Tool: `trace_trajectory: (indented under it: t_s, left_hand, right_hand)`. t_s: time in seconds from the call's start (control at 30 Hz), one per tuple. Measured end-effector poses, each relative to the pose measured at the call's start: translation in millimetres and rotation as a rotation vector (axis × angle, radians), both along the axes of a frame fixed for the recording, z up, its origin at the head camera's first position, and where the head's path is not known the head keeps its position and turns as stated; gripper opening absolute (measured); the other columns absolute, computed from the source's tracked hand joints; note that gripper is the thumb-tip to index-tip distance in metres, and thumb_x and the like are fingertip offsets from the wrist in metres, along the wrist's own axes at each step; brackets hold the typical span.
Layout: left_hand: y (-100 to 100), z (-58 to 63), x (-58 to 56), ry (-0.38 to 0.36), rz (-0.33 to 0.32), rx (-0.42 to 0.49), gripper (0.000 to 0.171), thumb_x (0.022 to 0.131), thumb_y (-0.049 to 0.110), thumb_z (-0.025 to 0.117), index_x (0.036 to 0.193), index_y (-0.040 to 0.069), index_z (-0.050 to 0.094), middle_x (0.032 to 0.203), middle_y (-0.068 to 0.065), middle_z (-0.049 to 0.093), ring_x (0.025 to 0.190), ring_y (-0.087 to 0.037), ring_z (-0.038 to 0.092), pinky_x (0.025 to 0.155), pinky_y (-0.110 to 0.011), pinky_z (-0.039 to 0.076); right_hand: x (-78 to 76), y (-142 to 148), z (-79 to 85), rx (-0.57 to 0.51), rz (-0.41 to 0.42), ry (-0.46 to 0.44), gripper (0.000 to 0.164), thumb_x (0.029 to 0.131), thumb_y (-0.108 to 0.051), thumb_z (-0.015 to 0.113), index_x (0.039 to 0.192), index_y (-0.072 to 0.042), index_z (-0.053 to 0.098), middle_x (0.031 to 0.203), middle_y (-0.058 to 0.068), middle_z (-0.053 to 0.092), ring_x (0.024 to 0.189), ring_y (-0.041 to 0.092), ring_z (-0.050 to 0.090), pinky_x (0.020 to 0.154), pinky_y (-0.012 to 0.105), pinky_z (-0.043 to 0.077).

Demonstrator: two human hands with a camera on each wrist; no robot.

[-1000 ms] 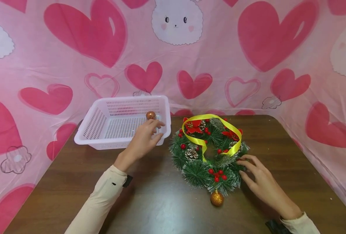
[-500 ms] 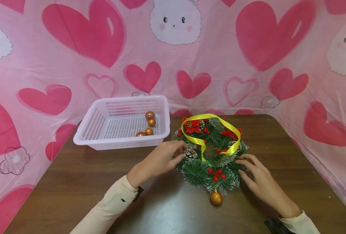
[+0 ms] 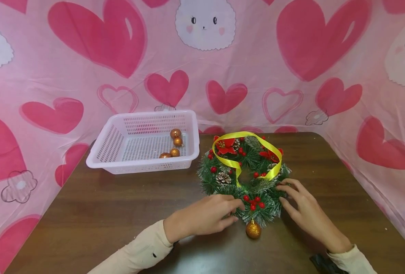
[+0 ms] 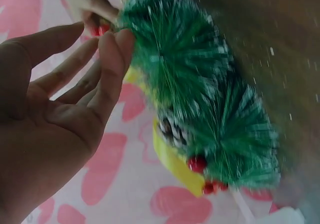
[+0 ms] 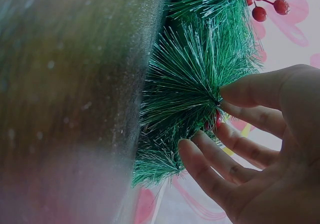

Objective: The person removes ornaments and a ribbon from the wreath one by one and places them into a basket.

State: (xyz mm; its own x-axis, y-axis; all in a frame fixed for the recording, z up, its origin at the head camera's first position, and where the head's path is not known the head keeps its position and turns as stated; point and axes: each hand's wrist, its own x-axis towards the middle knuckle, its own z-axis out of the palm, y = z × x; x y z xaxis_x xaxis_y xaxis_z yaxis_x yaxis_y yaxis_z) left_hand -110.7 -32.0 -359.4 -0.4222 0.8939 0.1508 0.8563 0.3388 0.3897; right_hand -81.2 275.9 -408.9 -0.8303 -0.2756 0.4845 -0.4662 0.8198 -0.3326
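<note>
A green Christmas wreath (image 3: 219, 182) lies on the table, with frosted tips, pine cones (image 3: 223, 178), red berries (image 3: 254, 203) and red poinsettias (image 3: 224, 145). A looped yellow ribbon (image 3: 227, 163) crosses its top. From its near side hangs a gold glitter ball (image 3: 253, 229). My left hand (image 3: 209, 215) is over the wreath's front left, fingers loosely bent; the left wrist view shows nothing between thumb and fingers. At the right edge my right hand (image 3: 306, 213) rests its spread fingers and thumb against the sprigs (image 5: 200, 94); whether they pinch any is hard to see.
Behind and left stands a white plastic basket (image 3: 142, 167) with several copper and gold balls (image 3: 176, 133) along its right side. A pink heart-patterned cloth (image 3: 257, 68) rises behind the brown table (image 3: 113, 205).
My left hand has come away from the basket, passed the wreath's left side and moved to its front. The right hand stays at the right edge. The balls in the basket are uncovered.
</note>
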Motion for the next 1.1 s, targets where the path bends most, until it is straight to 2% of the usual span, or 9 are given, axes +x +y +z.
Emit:
trace_trajectory:
  t_s: [0.13,0.33,0.57,0.7,0.83,1.1]
  left_hand:
    - [5,-5.6,7.5,0.025,-0.049,-0.032,0.027,0.097,0.019,0.065,0.123,0.014,0.062,0.099,0.004,0.065,0.08,0.003,0.055,0.07,-0.012,0.045]
    - [12,-15.8,15.1,0.046,-0.077,-0.065,0.033,0.097,0.02,0.065,0.13,0.017,0.059,0.097,0.008,0.062,0.078,0.005,0.052,0.07,-0.011,0.044]
    - [19,-22.1,25.6,0.02,-0.058,-0.124,0.045,0.099,0.024,0.063,0.142,0.025,0.051,0.103,0.007,0.063,0.078,0.003,0.055,0.067,-0.013,0.047]
    - [21,-27.2,27.6,0.018,-0.056,-0.144,0.048,0.099,0.026,0.062,0.146,0.026,0.048,0.106,0.005,0.064,0.078,0.002,0.057,0.066,-0.014,0.049]
    - [22,-31.0,28.7,0.033,-0.057,-0.147,0.049,0.099,0.025,0.063,0.145,0.025,0.049,0.105,0.005,0.062,0.077,0.002,0.055,0.065,-0.014,0.048]
    - [24,-33.4,30.3,0.067,-0.058,-0.114,0.038,0.096,0.022,0.065,0.132,0.023,0.054,0.096,0.008,0.058,0.074,0.003,0.053,0.06,-0.012,0.043]
  right_hand:
    - [0.1,0,0.5,-0.001,0.001,-0.003,0.038,0.08,0.004,0.078,0.115,-0.008,0.068,0.123,0.011,0.055,0.087,0.021,0.067,0.07,0.042,0.059]
    - [0.4,0,0.8,0.001,0.0,-0.01,0.038,0.08,0.003,0.078,0.115,-0.009,0.068,0.123,0.011,0.055,0.09,0.021,0.066,0.07,0.042,0.059]
    - [0.3,0,1.2,0.003,0.002,-0.002,0.039,0.08,0.003,0.078,0.115,-0.009,0.067,0.123,0.01,0.055,0.089,0.021,0.066,0.07,0.042,0.059]
    - [0.4,0,0.6,0.008,0.002,0.003,0.039,0.08,0.004,0.078,0.115,-0.009,0.067,0.124,0.01,0.055,0.087,0.02,0.067,0.07,0.041,0.059]
    - [0.8,0,0.7,0.01,0.0,0.001,0.039,0.08,0.003,0.078,0.115,-0.01,0.067,0.124,0.01,0.054,0.086,0.02,0.067,0.07,0.041,0.059]
    - [-0.9,1,1.5,0.015,0.005,0.026,0.039,0.078,0.004,0.079,0.114,-0.009,0.068,0.123,0.009,0.055,0.086,0.018,0.066,0.069,0.041,0.058]
